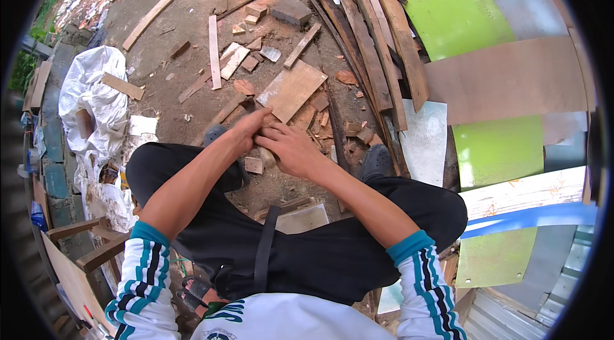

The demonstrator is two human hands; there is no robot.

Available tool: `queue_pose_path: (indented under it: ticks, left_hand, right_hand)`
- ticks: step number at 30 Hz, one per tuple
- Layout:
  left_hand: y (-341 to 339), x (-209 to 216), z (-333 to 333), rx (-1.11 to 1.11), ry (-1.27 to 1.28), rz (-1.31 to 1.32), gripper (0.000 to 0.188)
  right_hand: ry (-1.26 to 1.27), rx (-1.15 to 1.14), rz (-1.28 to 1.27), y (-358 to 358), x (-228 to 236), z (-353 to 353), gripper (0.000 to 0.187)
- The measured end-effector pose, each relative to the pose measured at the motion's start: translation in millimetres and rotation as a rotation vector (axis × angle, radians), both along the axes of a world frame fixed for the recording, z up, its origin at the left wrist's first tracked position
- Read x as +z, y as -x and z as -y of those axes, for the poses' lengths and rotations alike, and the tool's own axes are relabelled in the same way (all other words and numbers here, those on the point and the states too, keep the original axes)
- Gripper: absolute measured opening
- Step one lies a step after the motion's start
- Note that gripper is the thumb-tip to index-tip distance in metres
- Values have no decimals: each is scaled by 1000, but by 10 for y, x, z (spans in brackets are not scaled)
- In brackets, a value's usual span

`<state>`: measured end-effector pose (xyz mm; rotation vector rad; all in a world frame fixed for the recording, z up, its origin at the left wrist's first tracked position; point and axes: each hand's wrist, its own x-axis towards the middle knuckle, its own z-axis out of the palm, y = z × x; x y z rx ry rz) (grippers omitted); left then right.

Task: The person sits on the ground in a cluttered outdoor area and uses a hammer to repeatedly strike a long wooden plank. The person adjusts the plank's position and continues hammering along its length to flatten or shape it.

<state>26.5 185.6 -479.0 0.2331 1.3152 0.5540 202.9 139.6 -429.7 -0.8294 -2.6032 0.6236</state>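
My two hands come together between my knees, over the ground. My right hand (289,148) is closed, fingers curled round a tan wooden piece (267,158) whose rounded, handle-like end sticks out below. My left hand (247,129) is closed against the same place, touching the right hand's fingertips. What lies between the hands is mostly hidden, and I cannot tell whether the piece belongs to a tool. Just beyond the fingers a rectangular light-brown board (294,89) lies tilted on wood scraps.
Long weathered planks (364,33) lie stacked at the right. Green and brown sheets (505,81) cover the far right. Offcuts and a grey stone block (291,10) are scattered ahead. A white sack (93,94) lies at the left, near a wooden frame (102,252). Sandals (195,294) sit by my left hip.
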Motion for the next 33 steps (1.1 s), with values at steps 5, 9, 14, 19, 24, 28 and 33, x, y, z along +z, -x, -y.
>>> queue_pose_path:
  ticks: [5, 9, 14, 19, 24, 28, 33]
  left_hand:
    - [151, -488, -165, 234, -7, -215, 25]
    - [24, -509, -297, 176, 42, -179, 27]
    - [-321, -318, -300, -11, -79, -165, 29]
    - [-612, -300, -324, -71, -14, -108, 26]
    - [-758, -310, -275, -191, -31, -128, 25]
    - [-749, -352, -247, -198, -21, -192, 27]
    - [-629, -496, -204, -211, -66, -296, 31]
  right_hand:
    - [181, -241, -136, -98, -642, -24, 46]
    - [680, -792, 451, -968, -1494, 128, 47]
    - [1170, -1224, 765, -1835, -2055, 698, 69]
    - [1175, -1258, 699, -1948, -2316, 937, 66]
    - [1181, -1092, 665, -2081, -2510, 1072, 53]
    - [1133, -1048, 643, -2021, -2575, 1085, 48]
    - [1012, -1148, 411, -1937, -2401, 1028, 41]
